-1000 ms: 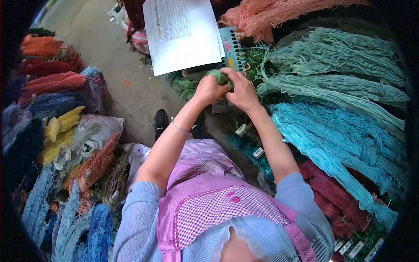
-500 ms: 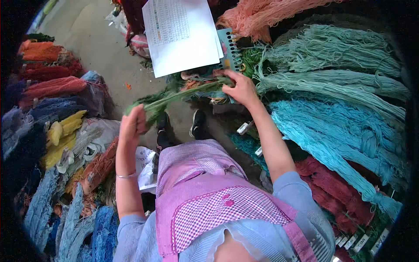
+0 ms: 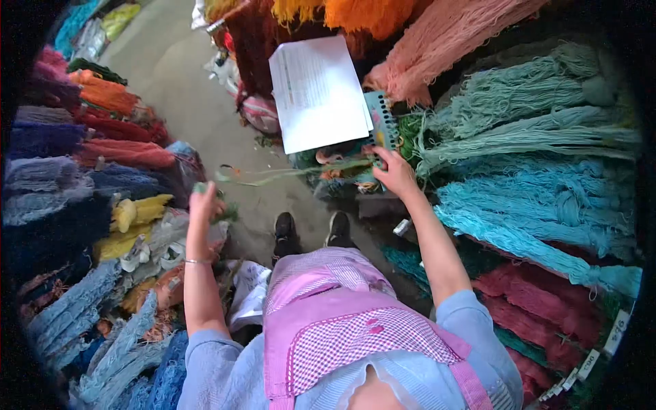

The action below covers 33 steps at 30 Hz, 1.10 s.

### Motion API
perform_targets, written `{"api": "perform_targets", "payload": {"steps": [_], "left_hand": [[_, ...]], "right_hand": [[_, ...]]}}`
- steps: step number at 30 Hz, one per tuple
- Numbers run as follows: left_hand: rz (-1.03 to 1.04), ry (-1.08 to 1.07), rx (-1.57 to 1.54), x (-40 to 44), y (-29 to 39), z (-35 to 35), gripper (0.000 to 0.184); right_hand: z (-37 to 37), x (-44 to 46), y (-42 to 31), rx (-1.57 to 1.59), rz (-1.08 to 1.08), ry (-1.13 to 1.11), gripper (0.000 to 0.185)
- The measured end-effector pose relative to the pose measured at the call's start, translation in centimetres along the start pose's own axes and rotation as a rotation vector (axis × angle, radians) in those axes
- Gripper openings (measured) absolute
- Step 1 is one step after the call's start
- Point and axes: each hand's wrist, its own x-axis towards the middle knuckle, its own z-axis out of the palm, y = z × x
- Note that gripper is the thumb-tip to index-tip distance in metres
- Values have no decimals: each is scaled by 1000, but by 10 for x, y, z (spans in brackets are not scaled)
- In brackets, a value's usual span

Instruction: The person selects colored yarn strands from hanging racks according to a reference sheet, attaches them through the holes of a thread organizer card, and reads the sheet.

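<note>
Thin pale-green yarn strands (image 3: 273, 178) stretch across the space between my hands, blurred by motion. My right hand (image 3: 395, 174) pinches their right end, just below the papers. On the other side, my left hand (image 3: 205, 203) is closed, with green showing at the thumb and a dark green yarn tuft (image 3: 229, 212) sticking out beside the fingers. Whether the pale strands reach into the left hand is too blurred to tell. White printed sheets (image 3: 321, 96) lie over a spiral-edged card (image 3: 381, 119) near my right hand.
Yarn hanks flank me on both sides: pale green (image 3: 526, 96), turquoise (image 3: 533, 205) and dark red (image 3: 536, 301) on the right, red (image 3: 126, 154), yellow (image 3: 133, 212) and blue (image 3: 78, 287) on the left. Orange yarn (image 3: 369, 14) hangs ahead. White tags (image 3: 588, 365) line the lower right.
The thick green bundle stretched between my hands has given way to a few thin strands. My hands are somewhat farther apart. The view has shifted, showing more orange yarn ahead.
</note>
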Motion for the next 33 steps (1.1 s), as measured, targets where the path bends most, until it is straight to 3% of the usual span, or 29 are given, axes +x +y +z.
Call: {"api": "perform_targets", "payload": {"steps": [1,3,5,6,8,10,12,14,15,17,20,21,22,23,24,26,27,29,33], "left_hand": [[-26,-52,236,1,-9,-2,43],[40,-305,403,-23,-6,10,41],[42,-424,429,-58,7,44,36],[14,-642,488,-79,31,60,34],[27,-951,438,-121,71,91,35],[182,-1092,568,-138,84,111,40],[149,-1212,526,-146,104,118,39],[250,-1261,536,-134,99,118,36],[305,-1210,668,-131,101,116,32],[581,-1162,707,-121,80,124,30],[452,-1246,612,-123,52,147,30],[742,-1141,666,-127,46,151,31],[788,-1132,790,-115,28,161,33],[764,-1089,966,-110,23,168,37],[730,-1077,881,-108,24,171,38],[738,-1029,815,-93,8,178,35],[839,-1049,677,-84,-2,182,31],[855,-1017,727,-69,-9,179,30],[757,-986,747,-63,-3,171,26]], "right_hand": [[-3,-5,-4,-5,-13,-15,52],[-14,-21,-28,136,-65,-4,56],[-20,-45,-67,280,-65,-137,55],[-23,-57,-91,405,-88,-244,57],[-12,-76,-119,408,-473,-278,66],[10,-92,-133,360,-611,-271,70],[3,-111,-146,468,-503,-279,62],[13,-123,-128,493,-163,-432,50],[18,-128,-119,469,-197,-349,39],[7,-144,-109,468,-50,-481,36],[15,-178,-78,521,84,-488,39],[21,-191,-64,545,160,-431,39],[23,-204,-51,710,248,-385,39],[37,-218,-29,782,325,-325,40],[33,-230,-18,787,441,-307,45],[74,-260,26,608,601,-9,34],[25,-259,1,503,628,-27,36],[42,-286,38,289,535,199,39],[26,-293,76,144,660,327,40]]}}
